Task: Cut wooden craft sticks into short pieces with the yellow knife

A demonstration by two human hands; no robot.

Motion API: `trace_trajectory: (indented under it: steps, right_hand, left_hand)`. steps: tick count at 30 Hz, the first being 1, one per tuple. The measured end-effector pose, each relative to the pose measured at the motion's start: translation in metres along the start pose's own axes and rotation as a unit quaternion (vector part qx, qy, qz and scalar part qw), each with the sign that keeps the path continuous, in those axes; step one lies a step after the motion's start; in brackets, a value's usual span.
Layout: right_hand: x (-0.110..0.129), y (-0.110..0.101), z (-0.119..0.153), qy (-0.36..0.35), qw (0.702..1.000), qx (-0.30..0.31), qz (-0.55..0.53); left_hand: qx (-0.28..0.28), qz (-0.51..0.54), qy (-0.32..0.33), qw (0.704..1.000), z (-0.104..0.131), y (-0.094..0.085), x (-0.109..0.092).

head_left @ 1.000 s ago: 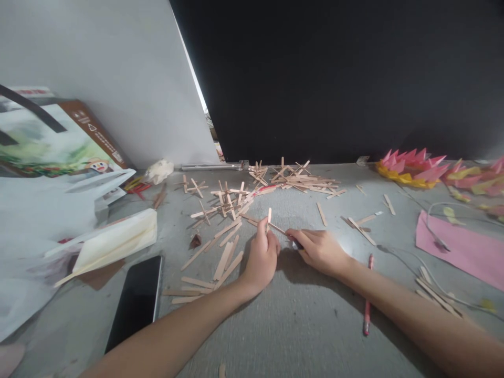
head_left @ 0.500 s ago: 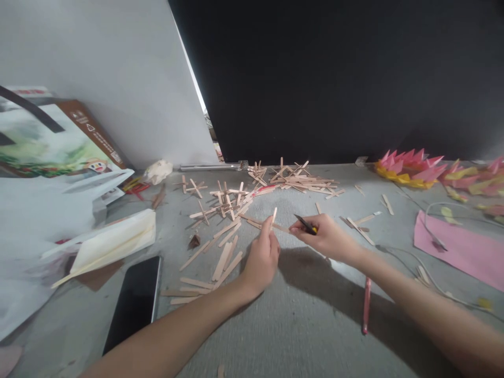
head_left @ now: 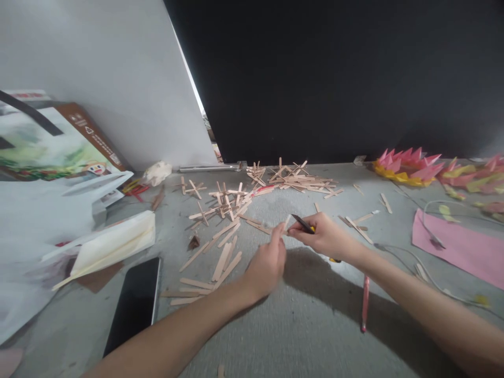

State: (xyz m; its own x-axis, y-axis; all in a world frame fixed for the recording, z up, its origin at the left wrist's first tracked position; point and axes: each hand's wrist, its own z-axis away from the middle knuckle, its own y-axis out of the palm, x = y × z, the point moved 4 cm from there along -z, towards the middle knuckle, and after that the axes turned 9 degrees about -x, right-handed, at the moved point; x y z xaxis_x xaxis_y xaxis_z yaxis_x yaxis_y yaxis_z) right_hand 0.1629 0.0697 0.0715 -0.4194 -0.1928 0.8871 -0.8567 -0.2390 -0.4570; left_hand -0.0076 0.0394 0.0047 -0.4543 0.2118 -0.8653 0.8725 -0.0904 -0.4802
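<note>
My left hand (head_left: 268,265) is closed around a short craft stick (head_left: 288,220), with the pale upper end showing past the fingertips. Close on its right, my right hand (head_left: 329,237) grips a utility knife (head_left: 302,223) with a dark blade and a bit of yellow on the body. The blade points up and left, and its tip is beside the stick's end; whether they touch I cannot tell. Loose craft sticks (head_left: 222,261) lie left of my left hand. Behind them are several sticks joined into crosses (head_left: 225,202), and farther back a heap of sticks (head_left: 303,181).
A phone (head_left: 133,304) lies by my left forearm, with paper and bags beyond. Under my right arm is a pink pen-like stick (head_left: 365,304). Pink paper (head_left: 457,247), a cable (head_left: 427,231) and a pink-and-yellow folded-paper ring (head_left: 409,167) are at right. A black panel (head_left: 334,79) stands behind.
My left hand has moved slightly right and up, bringing the craft stick close to the knife blade. The stick now leans right. My right hand has hardly moved.
</note>
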Motion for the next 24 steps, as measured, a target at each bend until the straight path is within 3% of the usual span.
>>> trace_trajectory:
  steps: [2,7,11,15,21,24]
  right_hand:
    - [0.0,0.002,0.0,-0.008,1.0,0.015,0.0]
    - [-0.005,0.006,-0.001,-0.016,1.0,0.011,0.008]
    - [-0.012,0.01,0.0,0.024,0.999,0.021,-0.007]
    - [-0.015,0.009,0.001,0.088,0.995,0.023,-0.032]
    - [-0.011,0.006,0.002,0.114,0.993,0.026,-0.03]
    - [-0.014,0.002,-0.001,0.098,0.994,0.012,0.038]
  left_hand:
    - [0.007,-0.021,0.005,1.0,0.003,0.001,-0.001]
    - [-0.049,-0.028,-0.022,0.998,0.004,-0.003,-0.004]
    - [-0.052,-0.021,-0.015,0.998,0.002,-0.005,-0.006]
    - [-0.092,0.008,-0.031,0.995,0.001,-0.006,0.0]
    - [-0.154,0.057,-0.072,0.984,-0.008,-0.01,0.013]
    - [-0.18,0.071,-0.097,0.976,-0.011,-0.014,0.015]
